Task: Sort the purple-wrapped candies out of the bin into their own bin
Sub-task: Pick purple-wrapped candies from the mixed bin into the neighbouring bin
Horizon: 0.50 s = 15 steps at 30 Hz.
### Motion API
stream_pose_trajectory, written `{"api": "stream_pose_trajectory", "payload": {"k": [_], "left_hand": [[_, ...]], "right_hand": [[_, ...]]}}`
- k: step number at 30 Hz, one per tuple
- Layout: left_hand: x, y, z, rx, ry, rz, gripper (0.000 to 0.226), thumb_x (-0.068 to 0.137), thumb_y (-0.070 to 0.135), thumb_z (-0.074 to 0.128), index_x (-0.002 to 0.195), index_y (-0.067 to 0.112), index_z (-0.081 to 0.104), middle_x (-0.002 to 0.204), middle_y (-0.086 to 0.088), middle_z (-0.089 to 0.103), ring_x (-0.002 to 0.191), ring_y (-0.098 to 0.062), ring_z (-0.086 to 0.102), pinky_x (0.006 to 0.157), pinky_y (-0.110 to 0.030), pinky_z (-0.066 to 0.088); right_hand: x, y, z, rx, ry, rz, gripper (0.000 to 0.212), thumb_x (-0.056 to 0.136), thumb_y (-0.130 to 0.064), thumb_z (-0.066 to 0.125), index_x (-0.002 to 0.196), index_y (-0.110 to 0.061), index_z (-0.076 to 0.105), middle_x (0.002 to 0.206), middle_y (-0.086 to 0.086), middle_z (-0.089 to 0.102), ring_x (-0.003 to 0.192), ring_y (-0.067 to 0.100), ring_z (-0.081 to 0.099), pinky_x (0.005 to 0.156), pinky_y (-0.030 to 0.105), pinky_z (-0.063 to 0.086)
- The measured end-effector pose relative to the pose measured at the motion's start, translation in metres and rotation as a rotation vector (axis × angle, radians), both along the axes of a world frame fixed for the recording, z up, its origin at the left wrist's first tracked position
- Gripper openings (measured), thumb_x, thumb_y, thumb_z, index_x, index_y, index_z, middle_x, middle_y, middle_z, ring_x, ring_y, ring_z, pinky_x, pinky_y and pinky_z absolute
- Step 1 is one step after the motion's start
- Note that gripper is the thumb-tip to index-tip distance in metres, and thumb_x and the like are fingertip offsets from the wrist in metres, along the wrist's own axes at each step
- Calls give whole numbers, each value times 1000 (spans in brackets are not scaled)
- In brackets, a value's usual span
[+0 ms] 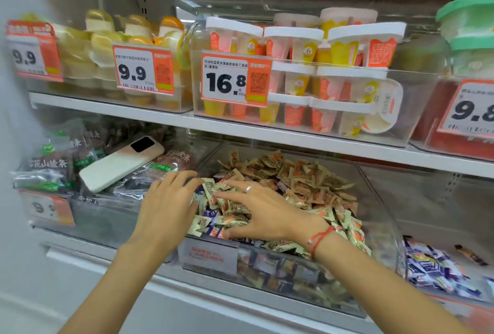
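Observation:
A clear plastic bin (379, 216) on the lower shelf is heaped with several gold and orange wrapped candies (302, 176). A few purple-wrapped candies (211, 213) show among them at the front left of the heap. My left hand (165, 205) lies at the bin's left edge, fingers straight and touching the candies. Spread flat over the heap's front is my right hand (262, 213), with a ring and a red wrist string. The clear bin (454, 200) to the right holds a pile of purple-wrapped candies (433, 267).
A white phone (120, 164) lies on dark snack bags (53, 168) in the bin at left. The upper shelf (267, 133) carries bins of jelly cups and price tags (235, 81). A grey label (208, 253) fronts the mixed bin.

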State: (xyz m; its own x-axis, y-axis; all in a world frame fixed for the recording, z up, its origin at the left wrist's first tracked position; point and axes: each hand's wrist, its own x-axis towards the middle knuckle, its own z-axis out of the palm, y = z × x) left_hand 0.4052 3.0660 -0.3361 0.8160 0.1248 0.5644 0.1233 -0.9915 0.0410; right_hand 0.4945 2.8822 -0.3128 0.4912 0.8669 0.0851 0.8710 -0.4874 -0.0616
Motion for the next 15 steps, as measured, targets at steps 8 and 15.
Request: {"api": "stream_pose_trajectory", "payload": {"k": [8, 15], "left_hand": [[-1, 17, -8, -20, -69, -121, 21, 83, 33, 70, 101, 22, 73, 122, 0, 61, 110, -25, 52, 83, -45, 48], [-9, 7, 0, 64, -62, -176, 18, 81, 28, 72, 99, 25, 73, 116, 7, 65, 109, -17, 55, 85, -36, 43]], "right_hand": [[32, -12, -7, -59, -230, 13, 34, 95, -20, 55, 128, -29, 54, 148, 2, 34, 112, 19, 52, 74, 26, 48], [25, -50, 8, 1, -220, -281, 29, 98, -35, 49, 126, -39, 56, 118, 1, 54, 86, 15, 56, 75, 27, 43]]}}
